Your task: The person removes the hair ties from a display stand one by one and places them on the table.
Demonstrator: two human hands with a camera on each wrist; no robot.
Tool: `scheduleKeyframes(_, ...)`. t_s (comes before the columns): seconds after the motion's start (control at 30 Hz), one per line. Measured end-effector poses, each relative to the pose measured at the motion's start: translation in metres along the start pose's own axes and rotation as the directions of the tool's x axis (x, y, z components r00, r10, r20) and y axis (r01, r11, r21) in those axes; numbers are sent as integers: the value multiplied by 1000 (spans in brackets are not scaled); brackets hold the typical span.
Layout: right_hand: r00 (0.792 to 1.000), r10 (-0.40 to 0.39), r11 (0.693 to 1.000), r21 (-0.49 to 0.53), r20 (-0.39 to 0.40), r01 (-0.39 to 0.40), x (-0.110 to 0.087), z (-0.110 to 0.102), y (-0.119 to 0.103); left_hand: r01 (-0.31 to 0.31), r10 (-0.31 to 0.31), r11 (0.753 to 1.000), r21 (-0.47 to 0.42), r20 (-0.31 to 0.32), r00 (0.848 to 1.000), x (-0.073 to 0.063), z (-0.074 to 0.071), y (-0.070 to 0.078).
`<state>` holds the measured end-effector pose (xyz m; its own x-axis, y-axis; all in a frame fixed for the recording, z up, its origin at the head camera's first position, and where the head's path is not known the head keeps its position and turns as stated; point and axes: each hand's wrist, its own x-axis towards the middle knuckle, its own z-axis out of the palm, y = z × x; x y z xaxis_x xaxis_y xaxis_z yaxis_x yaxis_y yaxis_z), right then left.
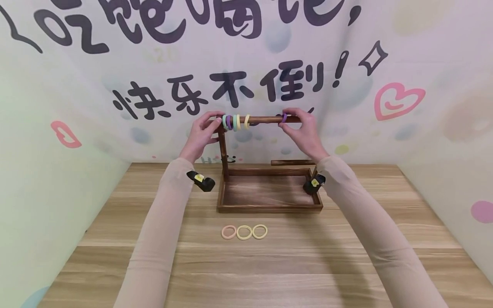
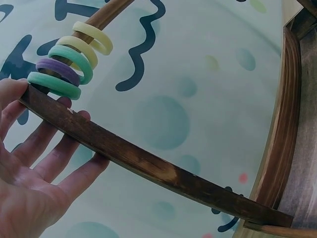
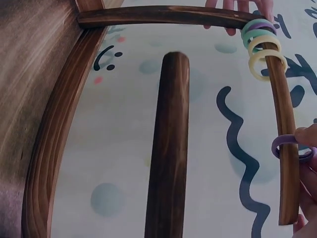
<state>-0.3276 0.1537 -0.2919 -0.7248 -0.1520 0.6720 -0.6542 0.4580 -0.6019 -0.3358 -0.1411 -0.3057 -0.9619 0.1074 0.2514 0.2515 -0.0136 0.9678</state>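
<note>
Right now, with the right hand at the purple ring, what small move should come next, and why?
Probably slide the purple ring along the upper bar toward the five other rings: it already circles the bar near its free end, the right hand pinches it, bare bar lies between, and the left hand holds the post.

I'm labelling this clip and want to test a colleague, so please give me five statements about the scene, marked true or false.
1. Three loose rings lie on the table in front of the tray. True.
2. All three loose rings are yellow. False: the leftmost is pink.
3. The right hand pinches a purple ring around the upper rod. True.
4. The left hand lies on the table. False: it is raised, holding the upright post near its top.
5. Five other rings circle the upper rod near the left hand. True.
</note>
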Motion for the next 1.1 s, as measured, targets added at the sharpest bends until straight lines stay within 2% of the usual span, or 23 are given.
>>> scheduleKeyframes(0.4, 999, 41, 999, -29, -3, -41, -4, -15, 8, 3, -3, 1000, 0, -3, 1000, -1, 2, 1)
scheduleKeyframes(1.1, 987, 143, 987, -65, -70, -147, -10, -36, 27, 0, 0, 1000, 9, -2, 1000, -1, 2, -2)
